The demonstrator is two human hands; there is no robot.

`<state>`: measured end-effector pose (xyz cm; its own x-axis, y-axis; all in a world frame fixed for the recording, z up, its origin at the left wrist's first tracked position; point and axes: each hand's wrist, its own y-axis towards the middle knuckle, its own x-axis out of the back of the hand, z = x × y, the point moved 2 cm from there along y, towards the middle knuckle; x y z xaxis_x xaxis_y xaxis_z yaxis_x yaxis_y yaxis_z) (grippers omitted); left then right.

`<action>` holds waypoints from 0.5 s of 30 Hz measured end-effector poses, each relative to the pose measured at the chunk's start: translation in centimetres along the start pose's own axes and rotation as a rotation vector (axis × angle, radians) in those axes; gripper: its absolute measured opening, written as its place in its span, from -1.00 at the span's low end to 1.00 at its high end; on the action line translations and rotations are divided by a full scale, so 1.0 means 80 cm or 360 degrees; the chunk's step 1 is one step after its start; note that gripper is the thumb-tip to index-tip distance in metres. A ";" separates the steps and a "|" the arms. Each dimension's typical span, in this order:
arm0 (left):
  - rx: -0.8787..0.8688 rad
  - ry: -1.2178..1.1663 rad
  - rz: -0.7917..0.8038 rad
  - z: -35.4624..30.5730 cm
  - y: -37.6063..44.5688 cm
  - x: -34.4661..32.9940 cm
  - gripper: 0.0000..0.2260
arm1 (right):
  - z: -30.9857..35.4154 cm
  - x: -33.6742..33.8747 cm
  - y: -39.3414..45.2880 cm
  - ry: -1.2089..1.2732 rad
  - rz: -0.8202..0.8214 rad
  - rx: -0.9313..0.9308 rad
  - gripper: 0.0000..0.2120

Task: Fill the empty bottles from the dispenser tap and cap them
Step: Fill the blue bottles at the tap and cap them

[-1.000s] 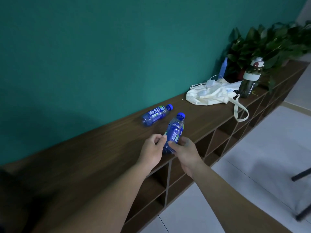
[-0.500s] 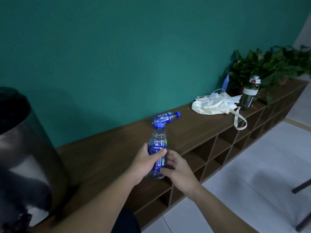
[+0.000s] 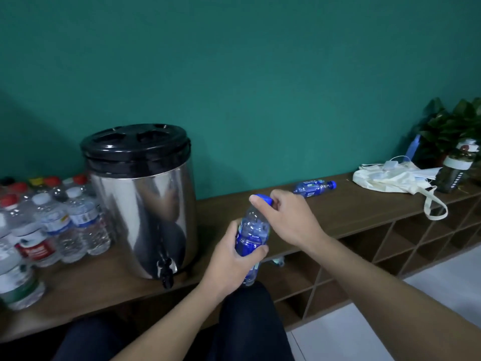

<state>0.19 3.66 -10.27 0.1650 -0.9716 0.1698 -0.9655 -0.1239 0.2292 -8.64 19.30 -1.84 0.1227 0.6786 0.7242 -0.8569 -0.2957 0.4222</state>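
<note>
I hold an empty clear bottle with a blue label (image 3: 252, 237) upright over the shelf's front edge. My left hand (image 3: 234, 259) grips its body. My right hand (image 3: 289, 217) pinches its blue cap (image 3: 261, 198) from above. A steel dispenser (image 3: 141, 201) with a black lid stands to the left, and its black tap (image 3: 166, 270) points toward me. A second blue-labelled bottle (image 3: 313, 188) lies on its side on the wooden shelf top (image 3: 364, 204).
Several capped clear bottles (image 3: 49, 225) crowd the shelf left of the dispenser. At the right end lie a cream cloth bag (image 3: 390, 178), a dark flask (image 3: 455, 170) and a potted plant (image 3: 453, 126). Open cubbies sit below. My dark trouser legs show at the bottom.
The view swung left, bringing the dispenser and bottle cluster into sight. I raised the bottle upright, and my right hand moved from its base up to the cap.
</note>
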 end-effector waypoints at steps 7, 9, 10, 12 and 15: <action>-0.0155 0.0407 -0.0191 -0.007 -0.094 0.076 -0.51 | 0.103 -0.022 -0.010 -0.0416 0.0384 0.0277 -0.16; -0.0126 0.0342 -0.0128 -0.003 -0.113 0.095 -0.47 | 0.123 -0.026 -0.022 -0.0358 0.0453 0.0518 -0.27; -0.0124 0.0285 -0.0097 0.000 -0.121 0.104 -0.45 | 0.131 -0.028 -0.029 -0.0348 0.0497 0.0618 -0.30; -0.0130 0.0175 -0.0065 0.006 -0.135 0.117 -0.46 | 0.140 -0.035 -0.039 -0.0351 0.0583 0.0755 -0.33; -0.0112 0.0108 -0.0048 0.015 -0.147 0.136 -0.53 | 0.147 -0.045 -0.049 -0.0323 0.0673 0.0850 -0.41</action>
<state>13.06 -5.68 -12.30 0.2092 -0.9514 0.2260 -0.9438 -0.1360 0.3013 0.17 10.17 0.31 -0.0307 0.3097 0.9503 -0.4955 -0.8304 0.2546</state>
